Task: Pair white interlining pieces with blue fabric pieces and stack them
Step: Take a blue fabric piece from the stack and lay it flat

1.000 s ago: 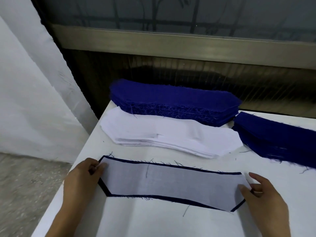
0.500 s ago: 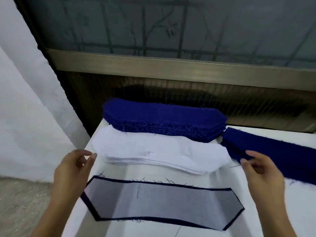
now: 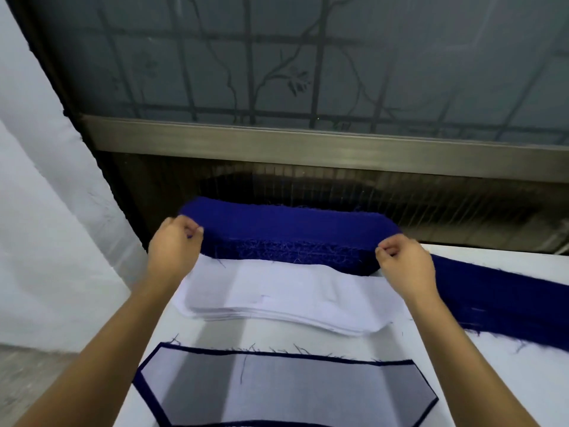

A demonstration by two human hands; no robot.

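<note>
Fingers (image 3: 197, 231) curled, left hand (image 3: 174, 246) and right hand (image 3: 405, 263) pinch blue fabric stack (image 3: 292, 228) ends.

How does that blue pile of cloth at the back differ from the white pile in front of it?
The blue pile stands thicker than the white pile. The blue pile's edge is frayed with loose threads; the white pile's edges look clean. The left hand and right hand pinch the blue pile at its ends; no hand holds the white pile. Both hold long pieces with angled ends, on the same table.
</note>
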